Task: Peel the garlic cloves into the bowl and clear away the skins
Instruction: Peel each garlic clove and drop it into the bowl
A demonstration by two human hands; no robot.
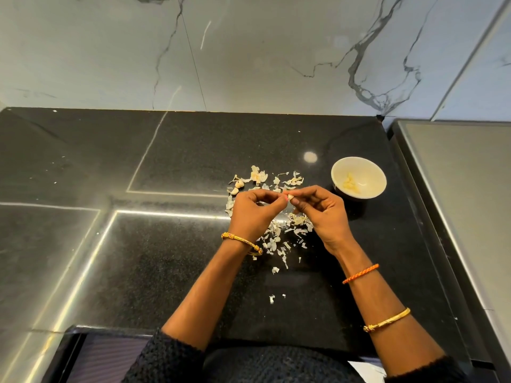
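Both my hands meet above the black counter, pinching one small garlic clove (290, 197) between their fingertips. My left hand (254, 214) grips it from the left and my right hand (323, 214) from the right. A white bowl (370, 172) stands to the right of my hands with several peeled cloves (350, 184) inside. Two unpeeled cloves (237, 187) lie on the counter just left of my left hand. Papery garlic skins (279, 239) are strewn under and around both hands, with a few stray bits (272, 299) nearer to me.
The black speckled counter (166, 258) ends at a marble wall (249, 51) behind. A raised grey steel surface (464, 189) borders the counter on the right. The counter's front edge runs just before my sleeves.
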